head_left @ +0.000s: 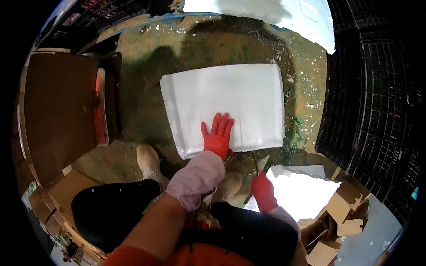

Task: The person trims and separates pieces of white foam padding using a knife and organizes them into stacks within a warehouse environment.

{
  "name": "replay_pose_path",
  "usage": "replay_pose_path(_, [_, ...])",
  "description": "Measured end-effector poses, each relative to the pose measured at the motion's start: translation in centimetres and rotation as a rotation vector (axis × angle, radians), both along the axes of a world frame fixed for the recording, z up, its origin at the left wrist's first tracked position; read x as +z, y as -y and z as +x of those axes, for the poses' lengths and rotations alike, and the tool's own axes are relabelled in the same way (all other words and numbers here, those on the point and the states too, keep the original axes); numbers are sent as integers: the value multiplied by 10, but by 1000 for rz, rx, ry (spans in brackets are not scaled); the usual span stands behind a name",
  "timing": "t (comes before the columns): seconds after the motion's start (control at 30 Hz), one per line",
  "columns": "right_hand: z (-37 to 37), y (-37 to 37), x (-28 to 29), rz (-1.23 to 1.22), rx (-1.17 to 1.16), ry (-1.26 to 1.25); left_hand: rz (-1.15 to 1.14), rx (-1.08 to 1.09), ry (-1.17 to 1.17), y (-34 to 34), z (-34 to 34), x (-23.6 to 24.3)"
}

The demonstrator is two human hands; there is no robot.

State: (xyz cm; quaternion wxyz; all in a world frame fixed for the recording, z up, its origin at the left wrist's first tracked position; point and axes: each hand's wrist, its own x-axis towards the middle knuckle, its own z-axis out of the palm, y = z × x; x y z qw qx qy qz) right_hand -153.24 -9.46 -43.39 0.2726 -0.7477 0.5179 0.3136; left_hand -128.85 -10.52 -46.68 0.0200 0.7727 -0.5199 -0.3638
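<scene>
A white foam sheet with raised edges lies on the stained floor in front of me. My left hand, in a red glove with a pale sleeve over the wrist, rests flat near its lower edge, fingers spread. At lower right, my right hand, also red-gloved, is closed on a thin knife-like tool pointing up toward the sheet's lower edge. Brightly lit white foam pieces lie beside that hand. My shoes show below the sheet.
A large cardboard piece stands at left beside a red object. Stacked black crates line the right, more stand at upper left. More white foam is at the back; opened cardboard boxes lie at lower right.
</scene>
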Motion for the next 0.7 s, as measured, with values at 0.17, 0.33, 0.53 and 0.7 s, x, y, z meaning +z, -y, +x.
replay_pose_path(0.17, [-117,-72,29,-125,-312,-260,-62,-31,135,-2,1,5])
replay_pose_path(0.33, [29,69,72,-30,-222,222,22,-102,20,-19,35,38])
replay_pose_path(0.53, [254,130,13,180,-307,292,93,-190,105,-79,99,21])
replay_pose_path(0.7, [347,123,-41,83,-238,233,30,-127,48,-92,101,2])
